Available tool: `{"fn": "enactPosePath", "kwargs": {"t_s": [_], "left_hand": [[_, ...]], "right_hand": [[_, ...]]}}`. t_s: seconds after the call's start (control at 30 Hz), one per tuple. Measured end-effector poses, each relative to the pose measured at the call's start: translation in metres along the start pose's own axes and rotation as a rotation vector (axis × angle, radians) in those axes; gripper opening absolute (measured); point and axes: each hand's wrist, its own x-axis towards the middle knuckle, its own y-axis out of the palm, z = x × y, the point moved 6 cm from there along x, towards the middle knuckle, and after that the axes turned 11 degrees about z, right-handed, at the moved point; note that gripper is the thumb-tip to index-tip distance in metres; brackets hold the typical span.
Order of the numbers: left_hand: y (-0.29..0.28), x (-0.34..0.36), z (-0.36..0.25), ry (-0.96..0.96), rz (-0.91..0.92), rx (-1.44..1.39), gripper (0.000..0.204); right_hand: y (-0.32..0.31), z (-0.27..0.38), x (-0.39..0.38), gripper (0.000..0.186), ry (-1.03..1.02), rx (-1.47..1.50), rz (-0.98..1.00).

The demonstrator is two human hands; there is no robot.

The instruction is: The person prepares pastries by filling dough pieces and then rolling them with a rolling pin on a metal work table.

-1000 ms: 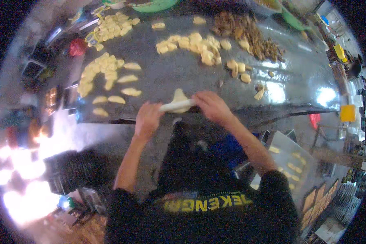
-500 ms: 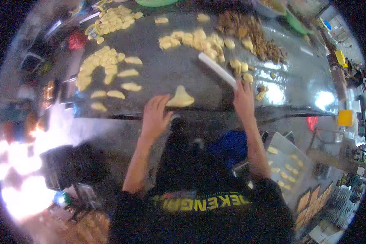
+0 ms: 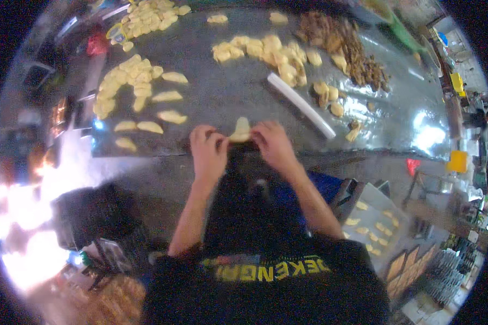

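Note:
A flattened piece of pale dough [image 3: 241, 129] lies at the table's near edge, its narrow tip pointing away from me. My left hand [image 3: 208, 150] pinches its left corner between thumb and fingers. On the opposite corner, my right hand [image 3: 275, 145] grips the dough with bent fingers; the fingertips are partly hidden. A white rolling pin [image 3: 301, 105] rests slantwise on the table beyond my right hand, touched by neither hand. Several shaped dough pieces [image 3: 167, 96] lie to the left, beside a curved heap of dough balls [image 3: 129, 78].
The dark metal table [image 3: 211, 95] carries more dough lumps [image 3: 265, 51], a pile of brown pieces [image 3: 344, 49] at the far right and dough [image 3: 152, 19] at the far left. A tray of shaped dough [image 3: 374, 216] sits low on the right. Stacked black trays [image 3: 92, 216] stand lower left.
My right hand has let go of the rolling pin and moved left to the dough's right corner. My left hand has closed on the left corner. The rolling pin now lies on the table.

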Motion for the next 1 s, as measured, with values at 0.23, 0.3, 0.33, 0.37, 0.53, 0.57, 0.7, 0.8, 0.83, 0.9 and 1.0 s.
{"fn": "enactPosePath", "kwargs": {"t_s": [0.23,0.3,0.33,0.37,0.53,0.57,0.7,0.8,0.83,0.9,1.0], "left_hand": [[0.015,0.059,0.016,-0.263,0.001,0.256,0.058],[0.013,0.099,0.022,-0.270,-0.033,0.254,0.061],[0.012,0.118,0.026,-0.268,-0.073,0.266,0.064],[0.011,0.136,0.032,-0.267,-0.071,0.259,0.064],[0.008,0.184,0.044,-0.156,-0.105,0.290,0.067],[0.002,0.184,0.044,-0.139,-0.092,0.260,0.067],[-0.053,0.127,0.052,-0.088,-0.229,-0.061,0.059],[-0.077,0.085,0.046,-0.133,-0.149,-0.072,0.056],[-0.086,0.071,0.048,-0.139,-0.158,-0.063,0.056],[-0.099,0.048,0.059,-0.199,-0.092,-0.119,0.054],[-0.124,0.024,0.075,-0.293,-0.149,-0.146,0.052]], "right_hand": [[-0.007,-0.012,0.039,0.020,0.626,-0.361,-0.344],[-0.017,-0.030,0.061,0.021,0.732,-0.427,-0.333],[-0.026,-0.035,0.074,0.020,0.706,-0.551,-0.404],[-0.035,-0.038,0.085,0.019,0.676,-0.674,-0.475],[-0.059,-0.069,0.104,0.017,0.603,-0.410,-0.376],[-0.059,-0.077,0.103,0.015,0.527,-0.231,-0.329],[-0.058,-0.021,0.091,0.022,0.222,0.040,-0.161],[-0.045,-0.003,0.096,0.029,-0.001,-0.339,0.014],[-0.044,0.002,0.099,0.029,-0.015,-0.337,0.014],[-0.045,0.001,0.111,0.030,0.174,-0.277,0.068],[-0.062,0.046,0.167,0.028,0.098,0.178,-0.045]]}}
